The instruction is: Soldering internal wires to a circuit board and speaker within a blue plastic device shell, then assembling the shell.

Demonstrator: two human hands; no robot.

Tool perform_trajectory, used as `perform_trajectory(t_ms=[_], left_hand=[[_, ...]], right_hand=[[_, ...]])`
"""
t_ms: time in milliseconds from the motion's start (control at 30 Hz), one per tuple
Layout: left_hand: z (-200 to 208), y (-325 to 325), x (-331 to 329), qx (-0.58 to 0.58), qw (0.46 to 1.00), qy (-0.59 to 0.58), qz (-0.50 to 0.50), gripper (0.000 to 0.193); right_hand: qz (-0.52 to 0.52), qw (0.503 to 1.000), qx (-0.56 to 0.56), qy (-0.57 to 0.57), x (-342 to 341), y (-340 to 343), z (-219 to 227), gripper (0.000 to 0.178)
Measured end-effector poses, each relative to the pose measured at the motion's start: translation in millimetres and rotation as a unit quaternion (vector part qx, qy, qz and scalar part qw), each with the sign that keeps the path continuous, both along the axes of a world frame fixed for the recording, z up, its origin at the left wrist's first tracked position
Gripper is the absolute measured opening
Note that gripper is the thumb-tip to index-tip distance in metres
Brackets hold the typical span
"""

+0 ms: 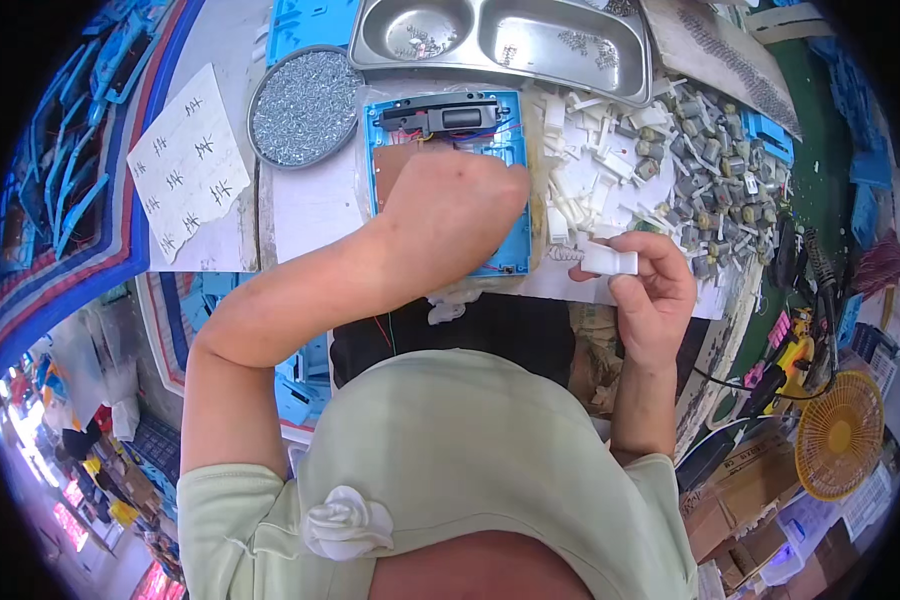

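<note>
My left hand (460, 205) is curled over the blue plastic casing (515, 110), the back of the hand upward. Its folded fingertips, and anything in them, are hidden beneath it. Inside the casing lie a brown board (391, 165), a black-and-grey module (455, 117) along the far side, and thin coloured wires. To the right of the casing, my right hand (658, 285) pinches a small white plastic part (608, 260) between thumb and fingers. A thin coil spring (565, 253) shows at the left end of that part.
A round dish of small metal screws (303, 105) stands left of the casing. Beyond is a steel tray (500, 65) with springs in its compartments. White plastic parts (580, 130) and small grey motors (710, 150) are heaped at right. A marked paper sheet (192, 165) lies at left.
</note>
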State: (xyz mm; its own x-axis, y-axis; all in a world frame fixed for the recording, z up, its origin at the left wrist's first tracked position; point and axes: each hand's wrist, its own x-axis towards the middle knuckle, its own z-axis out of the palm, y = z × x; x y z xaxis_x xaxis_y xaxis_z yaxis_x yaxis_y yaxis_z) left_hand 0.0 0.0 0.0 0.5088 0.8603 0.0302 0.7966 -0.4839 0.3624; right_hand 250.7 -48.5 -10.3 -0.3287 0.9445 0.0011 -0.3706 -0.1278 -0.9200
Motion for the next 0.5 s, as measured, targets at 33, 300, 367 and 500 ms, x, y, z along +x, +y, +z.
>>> perform_trajectory(t_ms=[33, 300, 367, 500], left_hand=[[-1, 2, -1, -0.005, 1.0, -0.012, 0.002, 0.009], [3, 3, -9, -0.048, 0.979, -0.192, 0.05, 0.011], [7, -6, -20, -0.058, 0.963, -0.249, 0.083, 0.011], [-5, -17, -31, 0.006, 0.939, -0.313, 0.145, 0.011]], right_hand=[[-0.001, 1.0, 0.001, -0.005, -1, 1, 0, 0.033], [-0.042, 0.967, 0.097, -0.233, -10, 22, -10, 0.028], [-0.015, 0.91, 0.209, -0.357, -15, 34, 0, 0.026], [0.023, 0.839, 0.377, -0.392, -25, 54, 13, 0.031]])
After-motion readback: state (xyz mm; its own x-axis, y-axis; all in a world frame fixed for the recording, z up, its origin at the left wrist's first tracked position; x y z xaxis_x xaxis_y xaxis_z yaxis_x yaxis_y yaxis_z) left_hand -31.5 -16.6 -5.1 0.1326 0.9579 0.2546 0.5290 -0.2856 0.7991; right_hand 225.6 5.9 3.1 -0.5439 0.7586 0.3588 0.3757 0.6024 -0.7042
